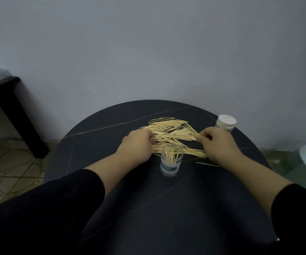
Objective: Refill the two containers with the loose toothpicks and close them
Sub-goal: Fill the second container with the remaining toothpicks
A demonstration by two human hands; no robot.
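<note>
Toothpicks [167, 126] at table [97, 142] centre, pinched by left hand [137, 144] and right hand [217, 144] (capped container [226, 123] at far-right rim)

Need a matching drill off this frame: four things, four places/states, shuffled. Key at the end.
Things:
1. clear container
2. white-capped container
3. toothpick pile
4. lone toothpick

Places/states:
a. far right, cap on
b. lying alone, right of the clear container
c. open, partly filled, standing upright
d. spread out behind the clear container

Pairs: 1-c, 2-a, 3-d, 4-b
</note>
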